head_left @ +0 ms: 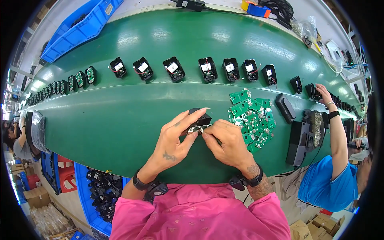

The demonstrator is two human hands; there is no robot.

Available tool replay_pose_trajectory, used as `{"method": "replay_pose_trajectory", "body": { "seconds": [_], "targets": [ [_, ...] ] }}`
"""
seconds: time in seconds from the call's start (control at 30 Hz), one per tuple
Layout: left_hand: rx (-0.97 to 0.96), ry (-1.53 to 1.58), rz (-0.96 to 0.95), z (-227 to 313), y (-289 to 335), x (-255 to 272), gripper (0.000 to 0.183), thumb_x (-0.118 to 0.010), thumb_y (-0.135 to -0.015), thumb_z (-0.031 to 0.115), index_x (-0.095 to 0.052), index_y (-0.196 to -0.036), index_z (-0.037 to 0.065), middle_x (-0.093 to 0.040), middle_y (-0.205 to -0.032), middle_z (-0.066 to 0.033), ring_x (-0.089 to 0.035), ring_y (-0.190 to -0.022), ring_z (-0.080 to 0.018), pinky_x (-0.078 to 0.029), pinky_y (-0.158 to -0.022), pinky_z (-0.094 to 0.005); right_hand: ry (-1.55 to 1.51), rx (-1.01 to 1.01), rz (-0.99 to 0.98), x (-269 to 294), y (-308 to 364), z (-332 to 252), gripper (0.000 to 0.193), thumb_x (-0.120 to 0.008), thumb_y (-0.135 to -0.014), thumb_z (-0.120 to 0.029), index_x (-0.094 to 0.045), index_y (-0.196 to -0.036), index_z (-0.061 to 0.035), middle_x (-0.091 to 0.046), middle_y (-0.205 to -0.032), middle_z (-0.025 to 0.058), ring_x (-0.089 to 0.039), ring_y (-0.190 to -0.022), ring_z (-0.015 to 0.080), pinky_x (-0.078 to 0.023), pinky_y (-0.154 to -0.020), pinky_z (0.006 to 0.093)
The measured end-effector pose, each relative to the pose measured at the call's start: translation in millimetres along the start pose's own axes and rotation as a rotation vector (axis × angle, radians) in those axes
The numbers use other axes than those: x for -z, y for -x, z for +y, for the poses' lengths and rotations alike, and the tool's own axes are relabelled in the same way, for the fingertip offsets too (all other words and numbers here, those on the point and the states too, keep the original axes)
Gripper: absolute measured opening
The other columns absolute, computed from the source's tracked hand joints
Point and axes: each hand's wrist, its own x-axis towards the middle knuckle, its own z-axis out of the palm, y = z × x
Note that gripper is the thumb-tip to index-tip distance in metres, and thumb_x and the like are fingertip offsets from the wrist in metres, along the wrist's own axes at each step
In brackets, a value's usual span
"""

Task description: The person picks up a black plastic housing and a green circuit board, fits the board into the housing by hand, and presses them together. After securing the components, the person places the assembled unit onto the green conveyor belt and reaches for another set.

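Close in front of me, my left hand (173, 138) grips a small black plastic housing (204, 119), thumb below and fingers over its top. A circuit board (196, 129) stands on edge at the housing's near side, by my left thumb. My right hand (229, 141) is closed in a pinch at the board's right end. What its fingertips hold is hidden behind the fingers. Right of my right hand lies a loose pile of green circuit boards (253, 116). Beyond my hands, several open black housings (173, 69) with white parts and thin wires stand in a row.
Housings fitted with green boards (91, 75) continue the row leftward. A blue bin (76, 30) stands far left; another blue bin (86, 192) of black parts is lower left. At right are a black case (285, 108), a grey-black device (297, 144) and a co-worker's arm (339, 136) reaching to the row.
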Motion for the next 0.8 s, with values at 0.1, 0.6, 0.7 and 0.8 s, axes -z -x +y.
{"method": "replay_pose_trajectory", "body": {
  "seconds": [0.1,0.6,0.7,0.8],
  "targets": [
    [-0.018,-0.016,0.011,-2,0,-2,0.059,-0.056,-0.081,-0.013,-0.057,-0.137,0.009,-0.061,-0.121,-0.0180,-0.067,-0.103,-0.0287,-0.055,-0.084,-0.0329,-0.003,0.013,0.019,-1,0,1,0.006,-0.068,-0.081,-0.001,-0.062,-0.082,-0.0004,-0.057,-0.070,0.0108,-0.057,-0.063,0.0293,-0.045,-0.059,0.0402],
    [0.107,0.141,0.148,-5,5,-18,0.048,-0.057,-0.091,-0.004,-0.050,-0.137,0.009,-0.059,-0.121,-0.0156,-0.070,-0.096,-0.0238,-0.059,-0.073,-0.0298,-0.015,-0.232,0.166,-4,6,-6,0.011,-0.067,-0.088,-0.006,-0.061,-0.092,0.0025,-0.062,-0.071,0.0102,-0.058,-0.057,0.0182,-0.044,-0.052,0.0326],
    [0.220,0.377,0.096,-4,3,-12,0.052,-0.059,-0.091,-0.005,-0.045,-0.140,0.008,-0.057,-0.126,-0.0164,-0.069,-0.102,-0.0231,-0.060,-0.077,-0.0280,-0.120,-0.414,0.174,2,8,-2,0.015,-0.066,-0.093,-0.008,-0.059,-0.099,0.0042,-0.064,-0.072,0.0056,-0.057,-0.057,0.0064,-0.043,-0.050,0.0246],
    [0.196,0.390,-0.067,-2,-1,-8,0.063,-0.066,-0.082,-0.014,-0.043,-0.139,0.000,-0.048,-0.135,-0.0158,-0.063,-0.110,-0.0229,-0.061,-0.088,-0.0338,-0.618,-0.551,0.092,3,11,4,0.011,-0.066,-0.094,-0.004,-0.061,-0.099,0.0041,-0.069,-0.081,0.0050,-0.061,-0.063,0.0057,-0.048,-0.054,0.0202]
  ]
}}
